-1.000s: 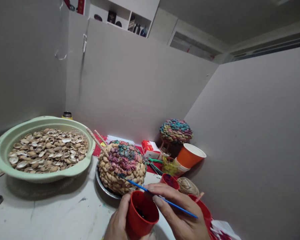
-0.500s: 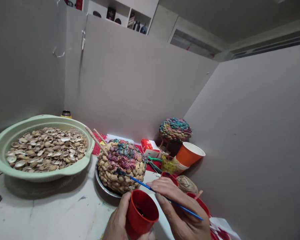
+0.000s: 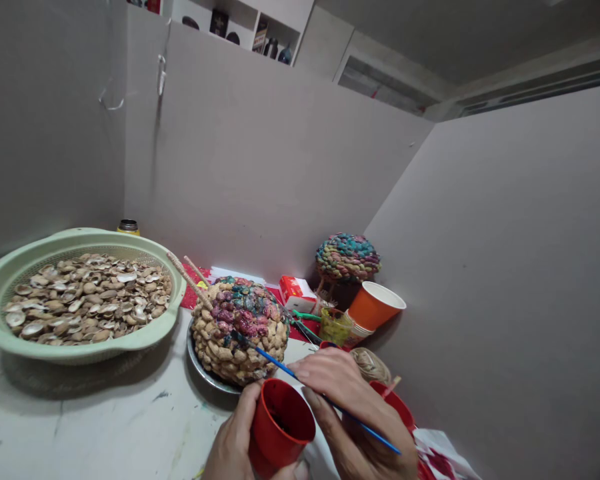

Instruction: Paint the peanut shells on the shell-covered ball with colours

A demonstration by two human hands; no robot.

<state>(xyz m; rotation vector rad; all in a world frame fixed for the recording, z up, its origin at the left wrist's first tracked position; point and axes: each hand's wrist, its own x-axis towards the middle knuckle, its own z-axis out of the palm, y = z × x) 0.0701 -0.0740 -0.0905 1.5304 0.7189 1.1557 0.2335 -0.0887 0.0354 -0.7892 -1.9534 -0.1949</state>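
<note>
Shell-covered round piece [image 3: 247, 357]: bare tan below, glossy purple, pink and teal on top. Two sticks [image 3: 186, 277] jut out upper left. Sits in metal dish [image 3: 203, 375] on tabletop [image 3: 130, 427]. Blue brush [image 3: 275, 361] slants down rightward, dark bristles at painted edge. Red cup [image 3: 280, 445] nearer, tilted, dark inside.

Two hands show: one left hand [image 3: 233, 437] and one right hand [image 3: 353, 400]. There is one blue paintbrush [image 3: 275, 361]. Red vessels number three: one near cup [image 3: 283, 427] and two partly hidden others [image 3: 401, 408]. Shell-covered balls number two, one near [image 3: 243, 327], one far [image 3: 349, 257]; two sticks [image 3: 187, 278] rise from the near one. One metal bowl [image 3: 198, 368], one green colander [image 3: 80, 351], one orange cup [image 3: 373, 308] and one red-and-white box [image 3: 300, 295] follow. Loose shells [image 3: 87, 297] are uncountable.
</note>
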